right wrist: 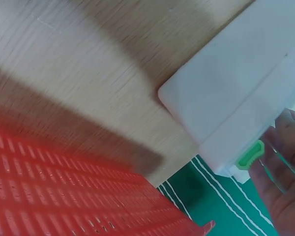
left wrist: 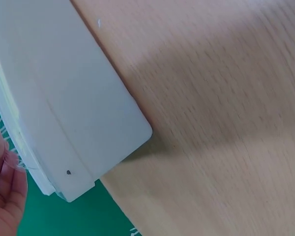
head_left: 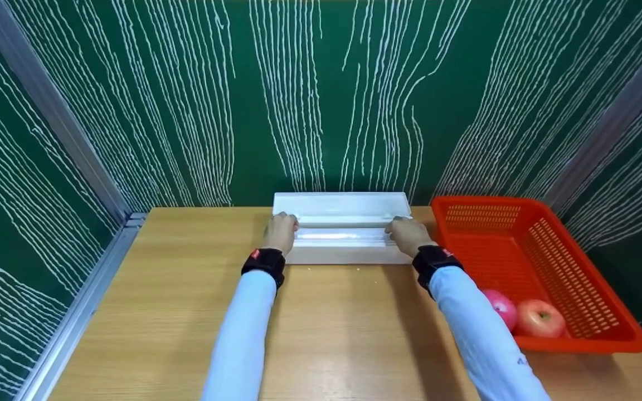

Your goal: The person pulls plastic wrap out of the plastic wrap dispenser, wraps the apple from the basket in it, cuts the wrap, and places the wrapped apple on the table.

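A white cling film dispenser (head_left: 349, 255) lies near the table's far edge with its lid (head_left: 343, 205) raised. Clear cling film (head_left: 340, 235) shines across its opening. At the dispenser's left end my left hand (head_left: 281, 231) pinches the film between thumb and fingers; the left wrist view shows the fingertips (left wrist: 10, 158) beside the box's edge. My right hand (head_left: 409, 235) is at the other end, thumb and fingers curled together at the film's edge. Close to those fingers sits a green slider (right wrist: 250, 155) on the box. The film itself is hard to make out there.
To the right stands a red plastic basket (head_left: 588, 278) with an apple (head_left: 541, 318) and a pink round fruit (head_left: 500, 308) in its near end. The wooden table (head_left: 187, 312) meets a green, white-streaked backdrop (head_left: 337, 111) at the back.
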